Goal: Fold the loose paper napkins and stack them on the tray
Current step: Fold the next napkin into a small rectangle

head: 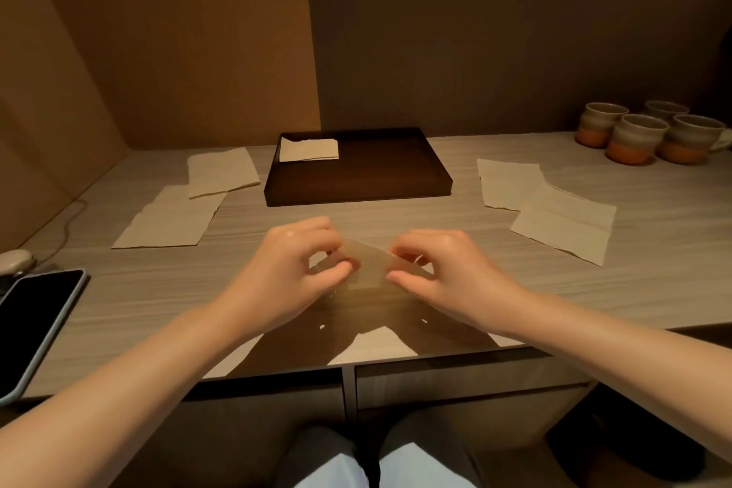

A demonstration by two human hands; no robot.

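Both hands hold one folded paper napkin (pixel 369 267) a little above the table near its front edge. My left hand (pixel 295 261) pinches its left end and my right hand (pixel 443 269) pinches its right end. A dark brown tray (pixel 396 178) lies farther back in the middle, with one folded napkin (pixel 309 150) in its far left corner. Two loose napkins overlap on the left, one (pixel 222 170) near the tray and one (pixel 170 220) closer to me. Two more overlap on the right, one (pixel 509 182) behind and one (pixel 566 224) in front.
Several ceramic mugs (pixel 637 139) stand at the far right of the table. A phone (pixel 33 325) lies face up at the left front edge, with a pale rounded object (pixel 14 261) and a cable behind it. Walls close the back and left.
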